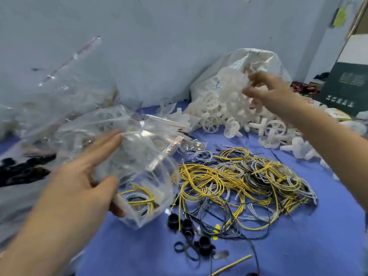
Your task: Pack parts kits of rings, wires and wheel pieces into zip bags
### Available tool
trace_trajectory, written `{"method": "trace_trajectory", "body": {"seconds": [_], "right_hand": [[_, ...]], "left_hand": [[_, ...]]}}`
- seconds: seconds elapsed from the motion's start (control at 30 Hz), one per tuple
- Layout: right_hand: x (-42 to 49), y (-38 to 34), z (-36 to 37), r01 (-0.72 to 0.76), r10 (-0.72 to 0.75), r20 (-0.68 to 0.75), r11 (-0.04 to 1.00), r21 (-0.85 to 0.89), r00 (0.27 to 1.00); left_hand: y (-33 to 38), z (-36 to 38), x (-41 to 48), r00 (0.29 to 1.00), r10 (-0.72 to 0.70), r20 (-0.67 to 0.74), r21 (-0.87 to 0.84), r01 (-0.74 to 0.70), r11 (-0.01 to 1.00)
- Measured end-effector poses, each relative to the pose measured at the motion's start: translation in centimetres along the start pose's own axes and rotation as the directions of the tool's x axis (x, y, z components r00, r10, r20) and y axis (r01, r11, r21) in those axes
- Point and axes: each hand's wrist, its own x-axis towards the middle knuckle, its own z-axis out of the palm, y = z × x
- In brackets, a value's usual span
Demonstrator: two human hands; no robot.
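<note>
On blue cloth [298, 251], under pale wall [159, 36] — wires [239, 176], wheel pieces [211, 122], zip bag [151, 176]

Clear zip bag [148, 177], yellow-grey wires [139, 201] inside

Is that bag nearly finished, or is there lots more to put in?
Partly. The zip bag held by the left hand already has yellow and grey wires inside. Right now the right hand is pinching white wheel pieces at the pile, not yet bagged. Left to do: the black rings lie on the cloth, the bag's top is open, and a big wire heap waits for more kits.
</note>
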Motion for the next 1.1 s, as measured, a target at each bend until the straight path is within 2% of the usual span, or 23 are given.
{"method": "trace_trajectory", "body": {"seconds": [0.03,0.1,0.13,0.2,0.3,0.43,0.57,0.73,0.93,1.1], "right_hand": [[-2.2,-2.6,0.5,0.001,-0.008,0.028,0.974,0.228,1.0],[-6.3,-6.9,1.6,-0.048,-0.068,0.172,0.807,0.589,0.983],[-8.2,-8.5,2.4,-0.072,-0.119,0.232,0.733,0.676,0.965],[-11.1,-10.8,4.1,-0.1,-0.187,0.298,0.671,0.734,0.936],[-13.7,-12.3,6.7,-0.147,-0.2,0.358,0.656,0.74,0.912],[-14.3,-12.0,8.3,-0.188,-0.07,0.398,0.798,0.572,0.915],[-14.0,-12.1,8.9,-0.22,-0.037,0.455,0.838,0.499,0.89],[-13.5,-11.9,9.3,-0.124,-0.066,0.33,0.843,0.523,0.942],[-13.4,-12.1,9.7,-0.185,-0.001,0.265,0.712,0.678,0.964],[-13.3,-12.5,11.7,-0.182,0.08,0.21,0.83,0.527,0.974]], "left_hand": [[0.9,1.3,-0.8,1.0,0.003,-0.015,-0.055,-0.004,0.998],[0.9,1.5,-2.1,0.999,-0.045,-0.016,-0.042,0.044,0.998],[2.1,1.3,-2.7,0.995,-0.08,-0.053,-0.039,0.078,0.996],[3.3,0.8,-3.0,0.987,-0.134,-0.09,-0.092,0.126,0.988],[3.5,0.1,-3.0,0.992,-0.123,-0.037,-0.084,0.119,0.989],[3.3,-0.5,-2.7,0.994,-0.105,0.012,-0.107,0.106,0.989],[3.1,-0.2,-2.6,0.993,-0.11,0.031,-0.116,0.113,0.987],[3.2,0.1,-2.7,0.993,-0.103,0.059,-0.077,0.108,0.991],[2.9,-0.2,-2.6,0.991,-0.124,0.045,-0.089,0.128,0.988],[3.3,-0.2,-2.7,0.989,-0.142,0.045,-0.133,0.147,0.98]]}}
